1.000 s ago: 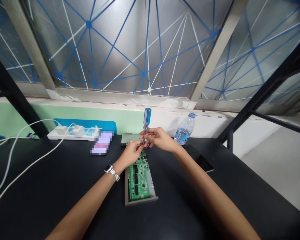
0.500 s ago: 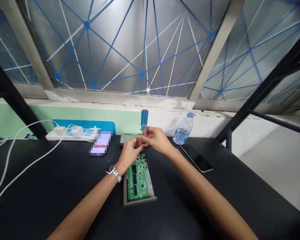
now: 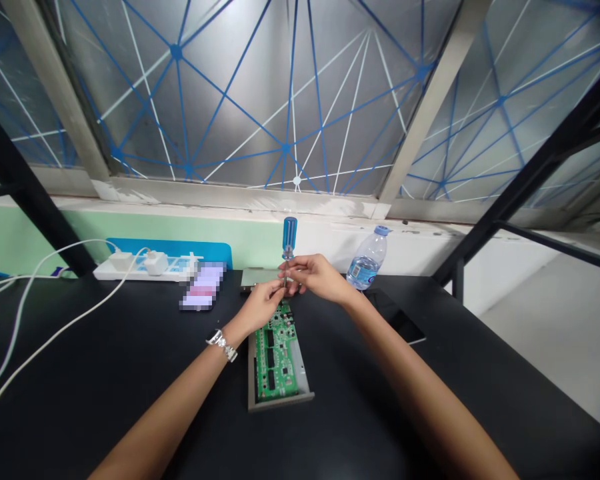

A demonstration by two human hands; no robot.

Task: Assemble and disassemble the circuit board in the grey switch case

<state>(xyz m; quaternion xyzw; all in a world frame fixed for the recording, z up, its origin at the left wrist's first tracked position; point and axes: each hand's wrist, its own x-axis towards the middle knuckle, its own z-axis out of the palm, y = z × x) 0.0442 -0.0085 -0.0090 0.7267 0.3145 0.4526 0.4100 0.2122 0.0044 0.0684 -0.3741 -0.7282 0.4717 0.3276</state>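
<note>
Left hand (image 3: 260, 307) and right hand (image 3: 320, 277) pinch a screwdriver (image 3: 289, 233) upright near a circuit board (image 3: 283, 360), right fingers freshly uncurled, seemingly mid-turn.

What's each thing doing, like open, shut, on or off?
Screwdriver: upright, handle on top
Right hand: pinching the screwdriver's shaft
Left hand: fingertips beside the shaft
Circuit board: uncovered
Bottle: capped, partly full
Power strip: two adapters plugged in
Blurred phone: screen lit
Black device: screen dark
Watch: worn

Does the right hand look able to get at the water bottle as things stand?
Probably yes: nothing visible stands between the right hand and the water bottle, though the hand's fingers are on the screwdriver.
</note>
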